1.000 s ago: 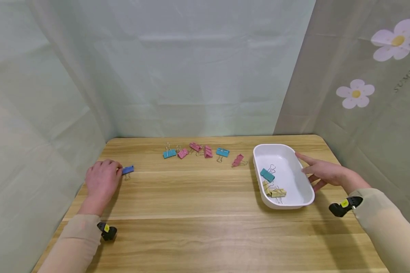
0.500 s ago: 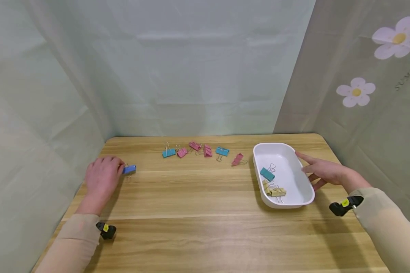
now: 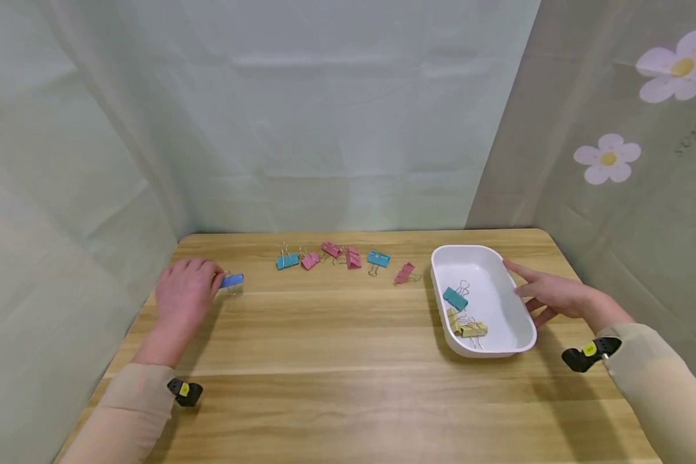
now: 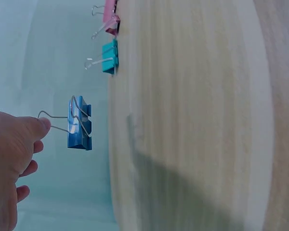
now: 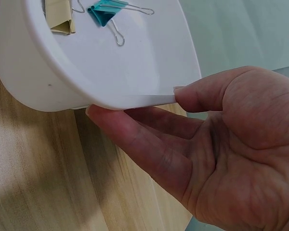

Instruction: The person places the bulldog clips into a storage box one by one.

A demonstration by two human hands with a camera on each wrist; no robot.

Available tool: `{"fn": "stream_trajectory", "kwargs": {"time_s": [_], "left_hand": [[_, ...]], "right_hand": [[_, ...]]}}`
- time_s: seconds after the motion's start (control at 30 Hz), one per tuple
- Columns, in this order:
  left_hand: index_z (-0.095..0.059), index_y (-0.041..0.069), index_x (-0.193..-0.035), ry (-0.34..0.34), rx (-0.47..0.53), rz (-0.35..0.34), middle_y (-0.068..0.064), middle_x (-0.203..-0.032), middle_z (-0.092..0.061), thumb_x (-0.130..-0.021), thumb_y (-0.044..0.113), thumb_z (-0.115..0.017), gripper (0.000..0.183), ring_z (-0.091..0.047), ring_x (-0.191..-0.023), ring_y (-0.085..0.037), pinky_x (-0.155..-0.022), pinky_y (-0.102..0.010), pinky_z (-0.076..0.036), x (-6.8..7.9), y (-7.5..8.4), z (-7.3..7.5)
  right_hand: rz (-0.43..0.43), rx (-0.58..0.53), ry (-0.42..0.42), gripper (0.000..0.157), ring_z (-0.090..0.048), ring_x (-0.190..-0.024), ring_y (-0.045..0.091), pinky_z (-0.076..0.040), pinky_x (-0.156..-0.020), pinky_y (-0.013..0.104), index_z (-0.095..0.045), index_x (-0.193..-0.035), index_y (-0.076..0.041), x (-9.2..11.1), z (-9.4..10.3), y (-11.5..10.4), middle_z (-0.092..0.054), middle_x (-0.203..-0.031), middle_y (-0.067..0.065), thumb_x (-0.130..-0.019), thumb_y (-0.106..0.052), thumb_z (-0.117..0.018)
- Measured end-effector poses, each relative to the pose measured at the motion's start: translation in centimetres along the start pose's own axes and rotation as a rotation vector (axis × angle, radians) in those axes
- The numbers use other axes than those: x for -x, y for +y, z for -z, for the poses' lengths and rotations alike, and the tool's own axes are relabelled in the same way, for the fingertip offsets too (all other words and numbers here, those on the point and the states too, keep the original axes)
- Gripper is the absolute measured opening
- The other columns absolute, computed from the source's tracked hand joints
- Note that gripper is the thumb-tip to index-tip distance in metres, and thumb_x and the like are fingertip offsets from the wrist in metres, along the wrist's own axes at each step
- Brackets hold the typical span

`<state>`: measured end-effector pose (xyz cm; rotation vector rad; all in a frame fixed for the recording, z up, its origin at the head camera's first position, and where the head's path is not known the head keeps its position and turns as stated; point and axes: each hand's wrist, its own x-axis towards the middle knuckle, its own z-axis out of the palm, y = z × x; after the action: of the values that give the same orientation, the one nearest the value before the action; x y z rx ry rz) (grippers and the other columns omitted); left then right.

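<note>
Head view, palm-down left grip (image 3: 187, 290) pinching blue clip (image 3: 232, 281), right grip (image 3: 559, 294) holding tray (image 3: 497, 299)

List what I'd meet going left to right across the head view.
Left hand, blue clip, teal clip, pink clip, second pink clip, third pink clip, second teal clip, fourth pink clip, white tray, right hand.

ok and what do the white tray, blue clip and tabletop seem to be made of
White tray: probably glossy plastic; smooth, moulded-looking walls with soft highlights.
Blue clip: likely painted metal, shiny, as the body catches reflections; its handles look like bare, silvery wire.
Tabletop: wood or wood-look laminate, satin; streaky grain shows, but that doesn't settle which.
</note>
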<state>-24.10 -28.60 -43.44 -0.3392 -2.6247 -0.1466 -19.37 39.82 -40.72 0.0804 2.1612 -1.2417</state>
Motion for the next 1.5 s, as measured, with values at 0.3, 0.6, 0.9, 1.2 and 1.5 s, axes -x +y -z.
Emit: {"fn": "stream_trajectory", "kwargs": {"time_s": [0.3, 0.6, 0.9, 1.2, 1.5], "left_hand": [[-0.070, 0.006, -0.098, 0.073, 0.036, -0.070, -0.016, -0.109, -0.069, -0.094, 0.016, -0.075, 0.012, -0.059, -0.110, -0.042, -0.093, -0.061, -0.044, -0.7, 1.2, 0.2], [-0.071, 0.006, -0.099, 0.125, 0.044, -0.149, -0.015, -0.113, -0.070, -0.092, 0.016, -0.077, 0.014, -0.060, -0.110, -0.041, -0.099, -0.058, -0.045, -1.6, 2.7, 0.7], [-0.073, 0.007, -0.101, 0.114, 0.044, -0.165, -0.015, -0.118, -0.070, -0.092, 0.020, -0.078, 0.016, -0.060, -0.114, -0.039, -0.102, -0.057, -0.044, -2.2, 4.4, 1.1], [-0.074, 0.009, -0.100, 0.125, 0.048, -0.189, -0.011, -0.114, -0.070, -0.093, 0.022, -0.077, 0.016, -0.060, -0.112, -0.037, -0.101, -0.057, -0.043, -2.7, 5.0, 1.3], [-0.074, 0.010, -0.099, 0.150, 0.053, -0.230, -0.009, -0.114, -0.071, -0.092, 0.024, -0.078, 0.016, -0.060, -0.112, -0.035, -0.102, -0.054, -0.042, -3.5, 6.6, 1.8]], "right_hand": [[0.013, -0.005, 0.004, 0.081, -0.056, -0.121, 0.048, -0.059, -0.080, 0.052, 0.012, -0.163, -0.028, 0.0, -0.2, 0.2, -0.003, -0.162, 0.033, -0.109, -0.020, -0.047], [0.005, -0.005, 0.008, 0.081, -0.057, -0.120, 0.046, -0.059, -0.079, 0.052, 0.013, -0.163, -0.027, -0.1, 0.0, 0.3, -0.004, -0.162, 0.034, -0.109, -0.020, -0.047], [0.002, 0.007, 0.011, 0.080, -0.057, -0.120, 0.046, -0.060, -0.080, 0.051, 0.013, -0.163, -0.028, -0.2, 0.0, 0.4, -0.002, -0.162, 0.034, -0.109, -0.022, -0.047], [0.004, 0.006, 0.011, 0.081, -0.058, -0.119, 0.045, -0.060, -0.080, 0.051, 0.012, -0.163, -0.028, -0.1, -0.1, 0.1, -0.006, -0.162, 0.033, -0.109, -0.022, -0.048], [0.002, 0.004, 0.005, 0.081, -0.057, -0.120, 0.046, -0.060, -0.080, 0.051, 0.012, -0.163, -0.027, 0.0, -0.1, 0.0, -0.004, -0.162, 0.034, -0.109, -0.021, -0.048]]}}
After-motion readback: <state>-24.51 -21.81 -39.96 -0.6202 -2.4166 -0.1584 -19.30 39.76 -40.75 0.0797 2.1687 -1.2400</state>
